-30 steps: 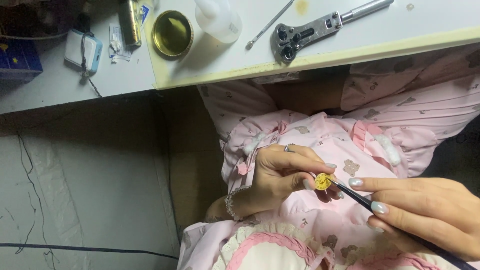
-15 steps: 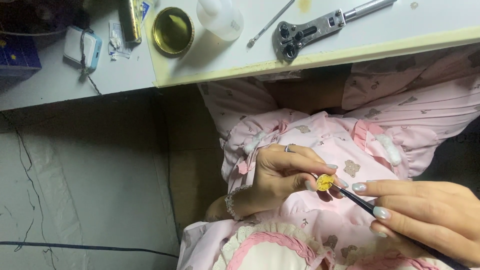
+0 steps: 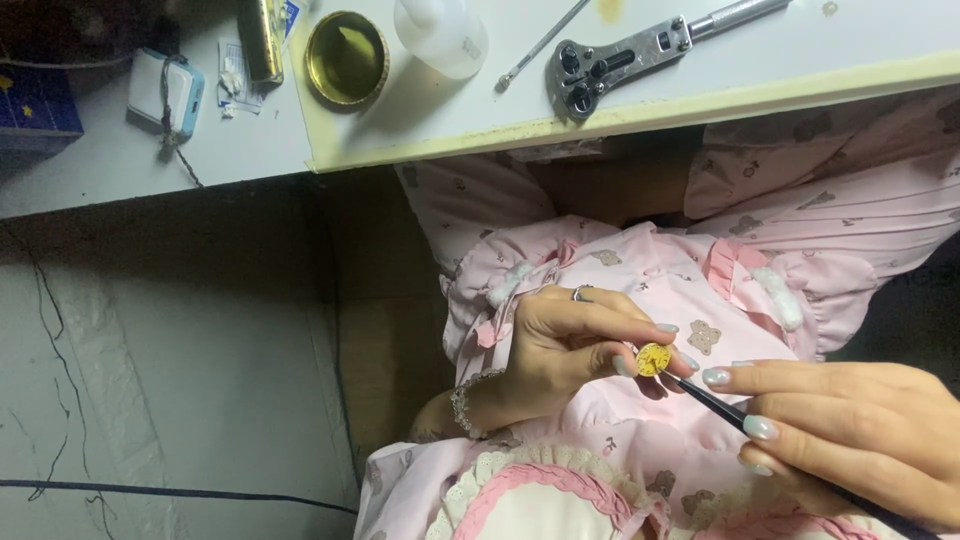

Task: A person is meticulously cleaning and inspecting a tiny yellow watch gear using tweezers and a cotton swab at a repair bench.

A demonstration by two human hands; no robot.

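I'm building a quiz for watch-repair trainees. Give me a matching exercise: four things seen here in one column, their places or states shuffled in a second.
Things:
1. small gold disc
2. thin black tool
3. round brass dish
4. metal case wrench

Places:
A. lying on the white bench, handle toward the right
B. pinched in the left hand's fingertips
C. held in the right hand, tip at the disc
D. standing on the bench beside a white plastic bottle

Pairs: 1-B, 2-C, 3-D, 4-A
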